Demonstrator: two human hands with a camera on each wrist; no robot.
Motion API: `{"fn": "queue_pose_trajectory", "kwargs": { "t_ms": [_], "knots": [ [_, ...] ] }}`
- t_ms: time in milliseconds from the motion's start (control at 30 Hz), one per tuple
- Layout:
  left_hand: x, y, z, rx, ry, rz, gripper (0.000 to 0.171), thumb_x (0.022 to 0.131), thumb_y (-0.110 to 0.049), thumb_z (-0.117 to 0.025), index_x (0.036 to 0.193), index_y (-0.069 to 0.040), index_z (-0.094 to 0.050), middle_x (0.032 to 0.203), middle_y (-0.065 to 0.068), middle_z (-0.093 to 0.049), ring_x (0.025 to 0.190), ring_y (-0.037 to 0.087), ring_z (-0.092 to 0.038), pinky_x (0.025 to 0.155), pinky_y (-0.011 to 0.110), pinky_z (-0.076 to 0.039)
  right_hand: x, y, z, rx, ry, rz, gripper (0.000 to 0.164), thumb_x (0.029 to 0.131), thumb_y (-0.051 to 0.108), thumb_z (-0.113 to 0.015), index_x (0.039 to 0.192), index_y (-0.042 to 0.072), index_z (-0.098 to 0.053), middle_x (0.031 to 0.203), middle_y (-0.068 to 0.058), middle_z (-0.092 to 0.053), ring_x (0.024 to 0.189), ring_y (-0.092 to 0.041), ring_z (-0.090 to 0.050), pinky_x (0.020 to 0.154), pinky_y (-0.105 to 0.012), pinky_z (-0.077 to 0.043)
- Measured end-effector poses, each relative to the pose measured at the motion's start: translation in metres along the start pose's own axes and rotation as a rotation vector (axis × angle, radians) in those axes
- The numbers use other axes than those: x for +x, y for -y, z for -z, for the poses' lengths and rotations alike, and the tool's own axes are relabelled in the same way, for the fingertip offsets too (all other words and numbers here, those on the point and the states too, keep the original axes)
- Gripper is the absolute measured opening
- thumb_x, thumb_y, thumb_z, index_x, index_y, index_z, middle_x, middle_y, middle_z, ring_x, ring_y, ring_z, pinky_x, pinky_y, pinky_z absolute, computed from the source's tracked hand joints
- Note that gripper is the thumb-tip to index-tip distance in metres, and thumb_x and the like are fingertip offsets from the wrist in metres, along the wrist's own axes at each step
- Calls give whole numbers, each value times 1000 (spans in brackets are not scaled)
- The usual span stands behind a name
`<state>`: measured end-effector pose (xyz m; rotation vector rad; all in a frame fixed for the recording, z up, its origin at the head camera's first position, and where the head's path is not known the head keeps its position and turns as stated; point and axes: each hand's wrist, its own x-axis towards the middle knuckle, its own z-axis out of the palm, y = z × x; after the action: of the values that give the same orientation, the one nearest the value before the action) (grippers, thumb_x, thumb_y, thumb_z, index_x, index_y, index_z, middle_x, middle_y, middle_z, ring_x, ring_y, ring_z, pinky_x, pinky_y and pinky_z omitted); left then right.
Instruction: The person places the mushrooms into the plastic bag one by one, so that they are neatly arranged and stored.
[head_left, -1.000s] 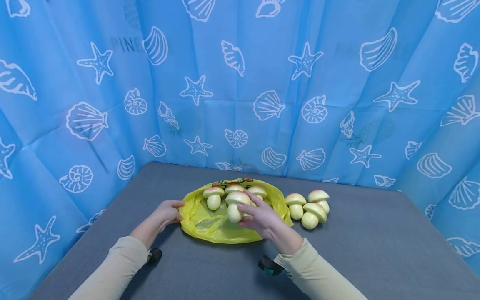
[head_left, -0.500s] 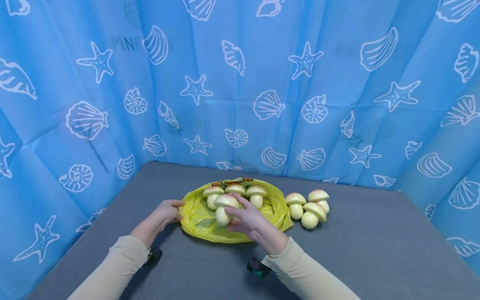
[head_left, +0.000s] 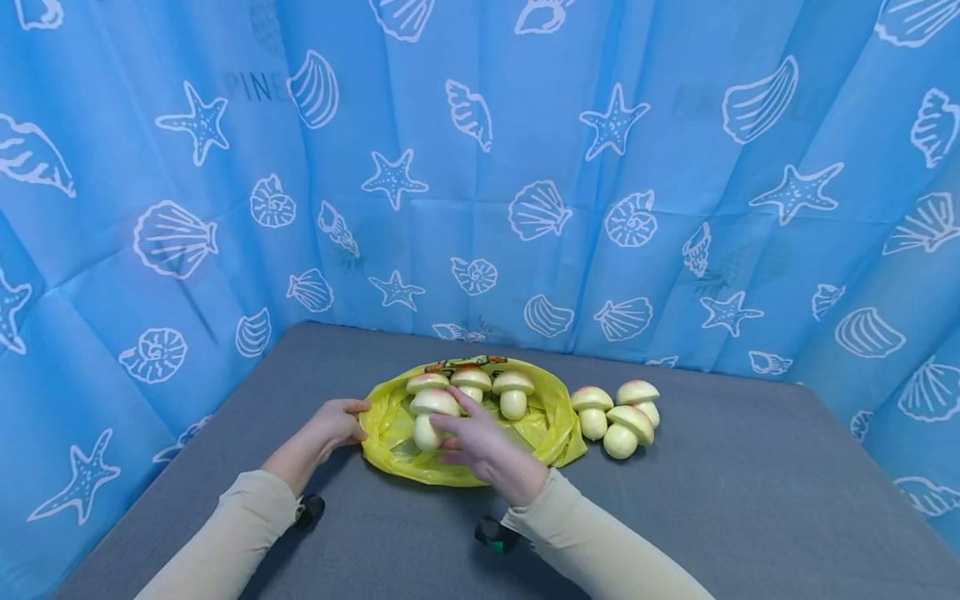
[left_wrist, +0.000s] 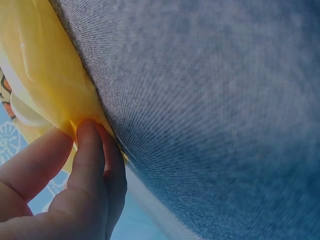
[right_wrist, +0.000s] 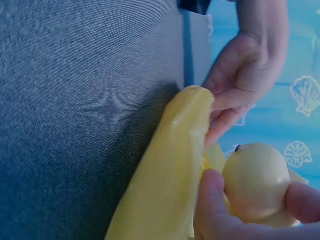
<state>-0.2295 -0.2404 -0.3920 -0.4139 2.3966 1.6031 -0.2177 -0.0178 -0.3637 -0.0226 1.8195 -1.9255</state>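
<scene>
A yellow plastic bag [head_left: 551, 417] lies spread open on the grey cloth. My left hand [head_left: 335, 425] pinches its left edge; thumb and fingers meet on the plastic in the left wrist view. Between the thumb and fingers of my right hand [head_left: 487, 446] is a toy mushroom [head_left: 435, 404], pale with a rounded cap, held upright over the left part of the bag. Its rounded stem end faces the right wrist camera. Behind it, three similar mushrooms [head_left: 513, 393] stand in a row inside the bag, the left one partly hidden by the held one.
Three more pale mushrooms [head_left: 630, 425] sit grouped on the table just right of the bag. A blue curtain [head_left: 480, 167] printed with white shells and starfish hangs behind and beside the grey table [head_left: 750, 500]. Each wrist wears a dark device [head_left: 495, 533].
My right hand has carried its mushroom leftward across the bag, uncovering the right-hand mushroom inside. The left hand keeps its place on the bag's edge.
</scene>
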Motion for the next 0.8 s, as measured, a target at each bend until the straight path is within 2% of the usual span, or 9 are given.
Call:
{"fn": "queue_pose_trajectory", "kwargs": {
  "t_ms": [267,433,567,633,800],
  "knots": [
    [0,0,1,0,8,-2,55,89,19,-50,142,12,-38,146,36,-29,132,46,-36,92,43,-50,11,-6,-16,-39,-23,11,67,94,7,-62,153,14,-31,138,-25,-44,66,-16,-52,66,-34,-52],
    [1,1,0,-9,1,7,56,88,19,-50,142,12,-38,145,35,-32,129,45,-39,92,43,-50,15,-9,-26,-63,-56,20,66,93,6,-64,152,10,-34,128,-21,-52,55,-11,-38,56,-29,-44],
    [3,0,0,-8,0,15,56,88,19,-50,143,12,-37,146,35,-31,130,45,-38,90,42,-51,19,-10,-33,-90,-90,20,65,91,7,-66,149,9,-37,123,-18,-54,56,-12,-39,56,-29,-44],
    [3,0,0,-6,-4,20,57,88,20,-50,143,12,-37,146,35,-31,130,44,-39,90,41,-51,20,-10,-36,-119,-111,22,64,91,9,-67,148,9,-40,125,-17,-52,61,-14,-44,56,-30,-46],
    [5,0,-1,-2,-14,37,57,87,20,-51,142,11,-38,146,34,-32,130,44,-39,90,41,-51,23,-11,-40,-161,-147,12,62,89,12,-70,146,12,-43,123,-15,-52,66,-18,-48,52,-31,-42]
  ]
}}
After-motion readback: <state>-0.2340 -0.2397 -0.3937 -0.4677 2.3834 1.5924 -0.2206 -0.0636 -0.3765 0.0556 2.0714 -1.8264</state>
